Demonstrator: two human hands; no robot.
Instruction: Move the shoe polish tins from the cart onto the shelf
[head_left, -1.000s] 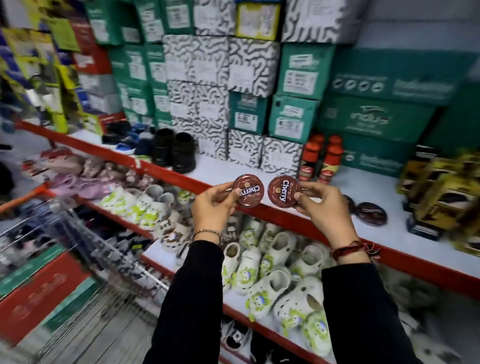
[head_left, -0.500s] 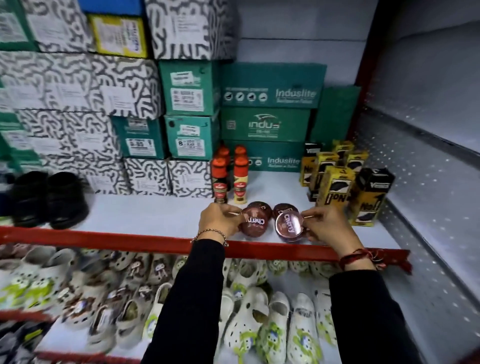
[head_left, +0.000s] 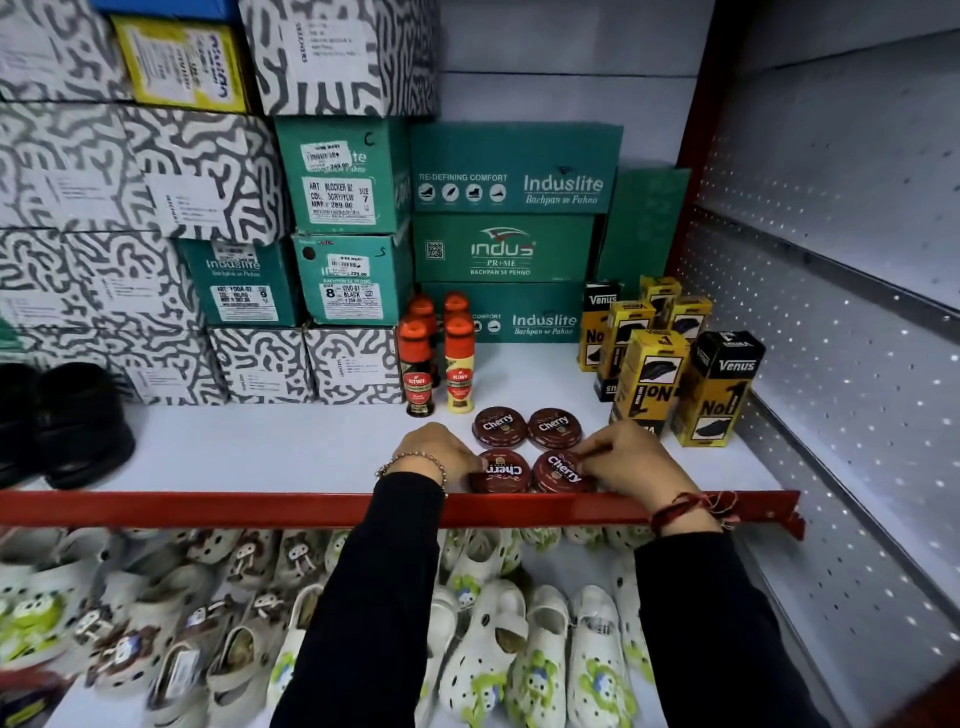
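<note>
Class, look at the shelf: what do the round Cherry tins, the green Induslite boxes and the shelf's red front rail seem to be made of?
Cherry tins: probably thin metal, glossy dark red-brown lids that catch the light, printed lettering.
Induslite boxes: cardboard, matt green print, with folded edges and stuck-on paper labels.
Red front rail: likely painted metal, smooth with a slight sheen; the coating hides what lies beneath.

White store shelving with a red front lip. Perforated metal panel on the right, plain pale back wall.
</note>
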